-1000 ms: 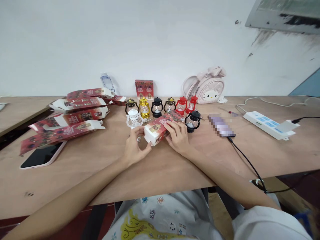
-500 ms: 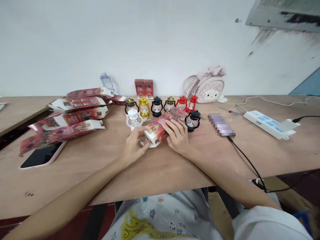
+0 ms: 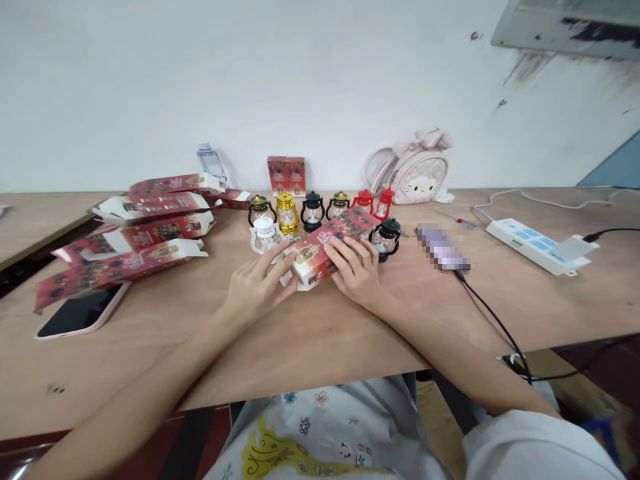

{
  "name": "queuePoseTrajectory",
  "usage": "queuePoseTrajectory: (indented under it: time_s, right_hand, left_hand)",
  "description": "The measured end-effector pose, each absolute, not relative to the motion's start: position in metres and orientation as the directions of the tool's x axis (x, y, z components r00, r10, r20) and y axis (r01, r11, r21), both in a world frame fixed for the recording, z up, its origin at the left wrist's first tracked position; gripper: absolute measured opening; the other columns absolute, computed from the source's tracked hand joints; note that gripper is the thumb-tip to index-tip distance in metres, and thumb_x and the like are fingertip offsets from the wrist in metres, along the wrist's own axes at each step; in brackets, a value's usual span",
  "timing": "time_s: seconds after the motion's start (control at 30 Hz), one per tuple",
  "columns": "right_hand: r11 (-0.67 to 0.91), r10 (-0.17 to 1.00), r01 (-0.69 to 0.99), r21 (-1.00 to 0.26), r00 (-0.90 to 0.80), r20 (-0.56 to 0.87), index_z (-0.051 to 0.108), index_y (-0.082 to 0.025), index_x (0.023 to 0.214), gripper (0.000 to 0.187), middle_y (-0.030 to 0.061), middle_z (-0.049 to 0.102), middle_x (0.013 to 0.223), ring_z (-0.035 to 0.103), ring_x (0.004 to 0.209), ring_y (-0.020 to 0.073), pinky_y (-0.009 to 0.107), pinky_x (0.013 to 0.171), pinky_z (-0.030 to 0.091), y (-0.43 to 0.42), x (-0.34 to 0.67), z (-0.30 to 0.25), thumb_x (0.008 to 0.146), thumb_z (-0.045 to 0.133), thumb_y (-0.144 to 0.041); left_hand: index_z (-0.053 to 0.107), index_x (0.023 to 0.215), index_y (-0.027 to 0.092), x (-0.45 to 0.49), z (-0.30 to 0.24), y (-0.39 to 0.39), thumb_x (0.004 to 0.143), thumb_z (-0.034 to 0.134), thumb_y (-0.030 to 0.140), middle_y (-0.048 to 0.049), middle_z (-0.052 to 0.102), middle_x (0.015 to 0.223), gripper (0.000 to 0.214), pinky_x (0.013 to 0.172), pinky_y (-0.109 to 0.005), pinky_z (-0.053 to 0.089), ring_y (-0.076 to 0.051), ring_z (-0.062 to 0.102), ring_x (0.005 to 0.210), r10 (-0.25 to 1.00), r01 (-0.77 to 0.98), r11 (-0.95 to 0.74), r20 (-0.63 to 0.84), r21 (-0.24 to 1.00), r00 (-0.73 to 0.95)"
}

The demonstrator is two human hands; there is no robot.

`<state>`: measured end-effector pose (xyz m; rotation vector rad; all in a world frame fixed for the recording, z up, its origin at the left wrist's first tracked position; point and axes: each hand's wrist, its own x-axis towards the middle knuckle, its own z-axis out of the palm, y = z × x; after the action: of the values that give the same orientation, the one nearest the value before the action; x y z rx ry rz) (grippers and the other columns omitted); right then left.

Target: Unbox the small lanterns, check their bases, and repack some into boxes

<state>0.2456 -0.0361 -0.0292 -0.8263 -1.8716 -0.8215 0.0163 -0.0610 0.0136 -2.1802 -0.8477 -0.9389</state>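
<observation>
A red printed carton (image 3: pixel 311 255) lies at a slant in front of me, its white end flaps toward my left side. My right hand (image 3: pixel 357 272) is closed over the carton's right side, fingers across its top. At the near left end, my left hand (image 3: pixel 259 283) pinches around the end flaps with thumb and fingers; the fingertips are partly hidden. Just behind the left hand stands a white mini lantern (image 3: pixel 266 235). A black mini lantern (image 3: pixel 385 239) is right of my right hand. Beyond the carton stand several more lanterns, including a gold one (image 3: pixel 287 213).
Several unfolded red cartons (image 3: pixel 165 230) are piled at the left, overlapping a phone (image 3: pixel 83 312). Two cartons (image 3: pixel 287 177) stand by the wall near a pink bag (image 3: pixel 420 175). On the right lie another phone (image 3: pixel 444 247), its black cable, and a white power strip (image 3: pixel 537 247).
My left hand has shifted slightly left and its fingers have straightened some at the carton's end. My right hand keeps its hold, and the carton has barely moved.
</observation>
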Motion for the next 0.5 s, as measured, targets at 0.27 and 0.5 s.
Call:
queuePoseTrajectory:
  time_s: [0.27, 0.5]
  right_hand:
    - [0.542, 0.221, 0.785, 0.302, -0.479, 0.850, 0.040, -0.035, 0.140, 0.049, -0.0049, 0.063, 0.127, 0.053, 0.118, 0.0164, 0.039, 0.111, 0.026, -0.039, 0.247, -0.029, 0.093, 0.047, -0.021]
    - [0.555, 0.253, 0.791, 0.256, -0.454, 0.855, 0.039, -0.033, 0.141, 0.049, -0.0017, 0.063, 0.127, 0.052, 0.122, 0.0179, 0.042, 0.111, 0.028, -0.038, 0.249, -0.028, 0.093, 0.044, -0.019]
  left_hand:
    - [0.054, 0.124, 0.027, 0.016, 0.006, -0.055, 0.090, 0.051, 0.015, -0.0070, 0.067, 0.117, 0.036, 0.094, -0.040, 0.050, -0.023, 0.064, 0.107, 0.322, 0.702, -0.644, 0.725, -0.304, 0.609]
    - [0.044, 0.136, 0.026, 0.008, 0.009, -0.057, 0.091, 0.049, 0.014, -0.0081, 0.062, 0.127, 0.047, 0.097, -0.040, 0.052, -0.023, 0.060, 0.116, 0.301, 0.606, -0.749, 0.676, -0.269, 0.672]
